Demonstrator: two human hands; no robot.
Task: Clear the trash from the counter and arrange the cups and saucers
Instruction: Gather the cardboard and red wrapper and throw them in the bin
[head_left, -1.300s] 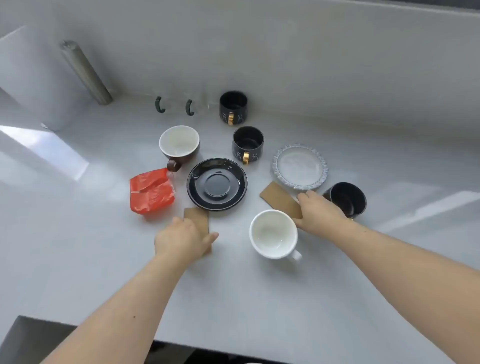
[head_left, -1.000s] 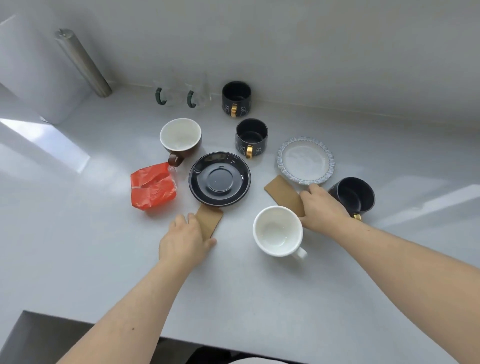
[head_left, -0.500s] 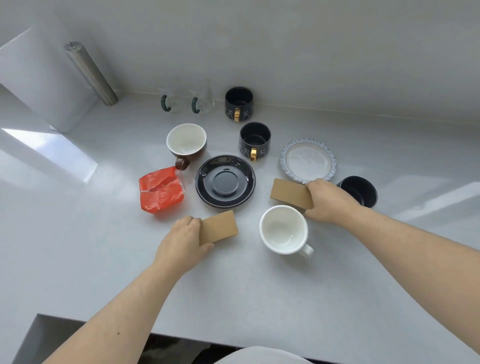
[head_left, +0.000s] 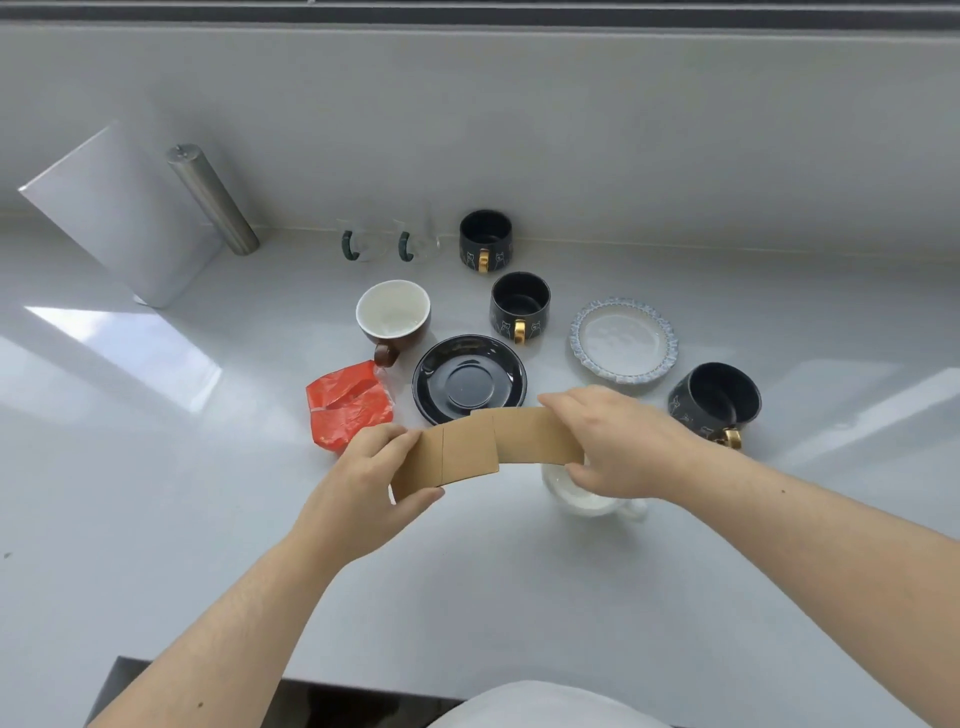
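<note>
My left hand (head_left: 371, 483) grips one brown cardboard sleeve (head_left: 447, 460) and my right hand (head_left: 618, 441) grips a second cardboard sleeve (head_left: 535, 434). Both are held above the counter with their ends overlapping. A white mug (head_left: 587, 501) sits mostly hidden under my right hand. A crumpled red wrapper (head_left: 350, 405) lies left of the black saucer (head_left: 467, 384). Behind stand a brown cup with white inside (head_left: 393, 317), two black cups with gold handles (head_left: 519, 304) (head_left: 485, 239) and a blue-rimmed white saucer (head_left: 623, 340). A third black cup (head_left: 717, 402) stands at the right.
Two clear glass cups with green handles (head_left: 384, 241) stand against the back wall. A steel cylinder (head_left: 210, 197) and a white panel (head_left: 119, 213) lean at the back left. The counter's front edge (head_left: 363, 691) runs near my body.
Both hands lifted the cardboard sleeves off the counter and brought them together in the middle, so the two pieces now overlap. The white mug is now covered by my right hand.
</note>
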